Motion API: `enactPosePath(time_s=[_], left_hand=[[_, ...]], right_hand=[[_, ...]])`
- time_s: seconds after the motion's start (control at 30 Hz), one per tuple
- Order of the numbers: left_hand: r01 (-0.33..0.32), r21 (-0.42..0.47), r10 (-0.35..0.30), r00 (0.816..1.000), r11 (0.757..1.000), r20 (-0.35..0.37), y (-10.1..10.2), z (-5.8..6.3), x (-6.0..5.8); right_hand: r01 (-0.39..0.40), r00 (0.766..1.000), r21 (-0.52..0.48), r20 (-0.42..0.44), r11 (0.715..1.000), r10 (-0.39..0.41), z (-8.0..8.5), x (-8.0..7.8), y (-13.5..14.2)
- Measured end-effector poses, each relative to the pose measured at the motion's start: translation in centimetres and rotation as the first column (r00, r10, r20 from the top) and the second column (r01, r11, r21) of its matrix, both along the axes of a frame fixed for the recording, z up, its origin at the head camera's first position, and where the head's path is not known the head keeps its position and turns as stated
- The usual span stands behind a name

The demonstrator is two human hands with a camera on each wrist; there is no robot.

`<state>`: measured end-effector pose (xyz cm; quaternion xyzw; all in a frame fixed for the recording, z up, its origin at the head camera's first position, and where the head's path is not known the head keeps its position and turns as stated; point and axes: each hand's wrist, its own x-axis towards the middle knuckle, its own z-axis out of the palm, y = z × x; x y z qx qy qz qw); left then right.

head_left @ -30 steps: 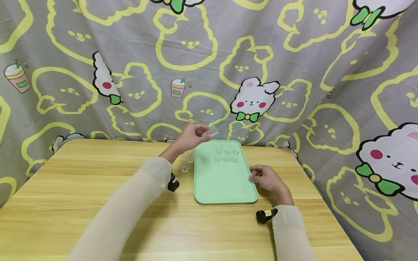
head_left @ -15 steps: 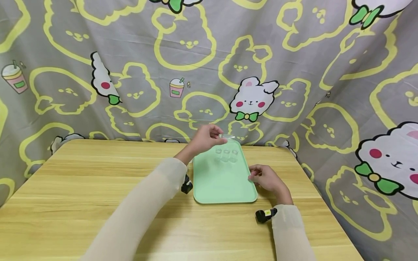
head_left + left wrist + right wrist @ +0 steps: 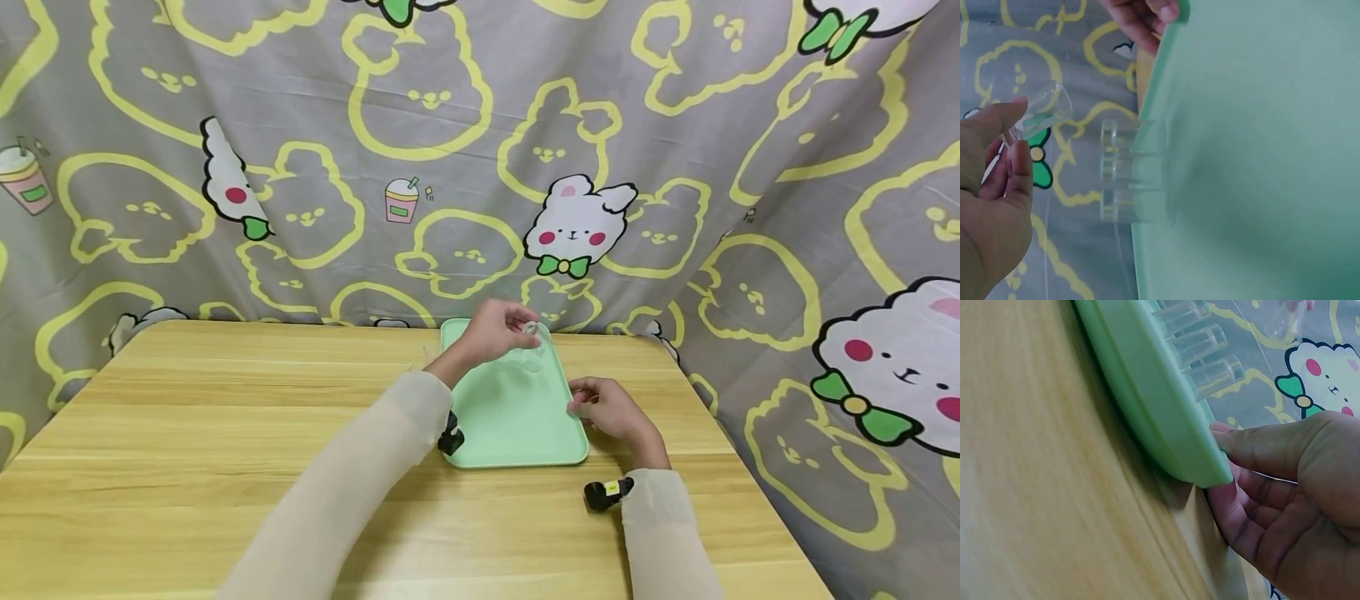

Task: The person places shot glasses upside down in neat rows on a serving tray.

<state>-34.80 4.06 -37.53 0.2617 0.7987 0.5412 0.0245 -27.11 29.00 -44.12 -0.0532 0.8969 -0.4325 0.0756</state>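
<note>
My left hand (image 3: pixel 491 333) holds a small clear shot glass (image 3: pixel 1050 109) over the far part of the green tray (image 3: pixel 517 429). Thumb and fingers pinch it near the base, and its wide mouth faces the tray in the left wrist view. Three similar clear glasses (image 3: pixel 1125 167) stand in a row on the tray, seemingly upside down with thick bases up. From the head they are mostly hidden by the hand and held glass. My right hand (image 3: pixel 611 407) grips the tray's right edge, thumb on the rim and fingers below, as the right wrist view shows.
The tray lies on a wooden table (image 3: pixel 225 433) near its far edge. A patterned grey curtain (image 3: pixel 300 125) hangs directly behind. Faint clear glass (image 3: pixel 431 355) shows left of the tray, partly behind my left wrist. Each wrist carries a black camera (image 3: pixel 452 437).
My left hand has carried the glass rightward from the tray's far left, then lowered it toward the row of glasses, tipping its mouth downward. My right hand keeps its grip on the tray edge.
</note>
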Motion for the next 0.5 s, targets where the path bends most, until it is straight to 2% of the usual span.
enactPosePath(time_s=[0.13,0.2,0.37,0.5], left_hand=[[0.044,-0.058,-0.046,0.999,0.997,-0.023,0.6,-0.6,0.4],[0.052,-0.107,-0.058,0.997,0.993,-0.058,1.0,-0.9,0.5],[0.037,-0.254,-0.074,0.988,0.967,-0.139,1.9,-1.7,0.5],[0.023,-0.33,-0.082,0.983,0.944,-0.167,2.5,-2.2,0.6]], right_hand=[[0.002,1.0,0.004,0.006,1.0,-0.002,0.0,-0.1,0.0],[0.009,1.0,0.005,0.011,1.0,-0.009,0.0,-0.2,0.0],[0.008,1.0,0.008,0.012,1.0,-0.008,-0.1,-0.2,0.0],[0.004,1.0,0.002,0.015,1.0,-0.004,-0.1,-0.2,0.0]])
